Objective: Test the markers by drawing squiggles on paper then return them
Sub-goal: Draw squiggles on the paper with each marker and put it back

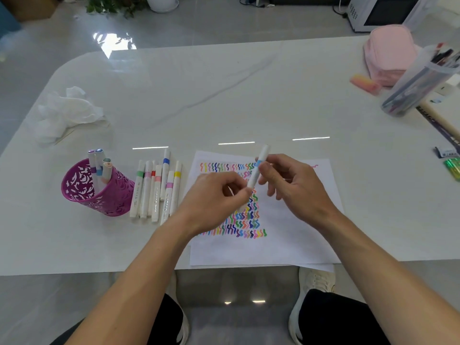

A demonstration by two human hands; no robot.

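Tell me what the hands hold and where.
One blue-banded white marker: right hand pinches it near the band, left hand pinches its lower end.

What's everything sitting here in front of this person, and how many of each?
table: one, white, marbled, fills the view
paper: white, rows of coloured squiggles, front edge
loose markers: seven, white with coloured bands, lying left of paper
cup: one, magenta, left of loose markers
cup markers: four, standing in cup
tissue: one, white, crumpled, far left
pouch: one, pink, far right
pen jar: one, clear, beside pouch
held marker: one, white, blue band, above paper
left hand: pinches its lower end
right hand: grips its upper part
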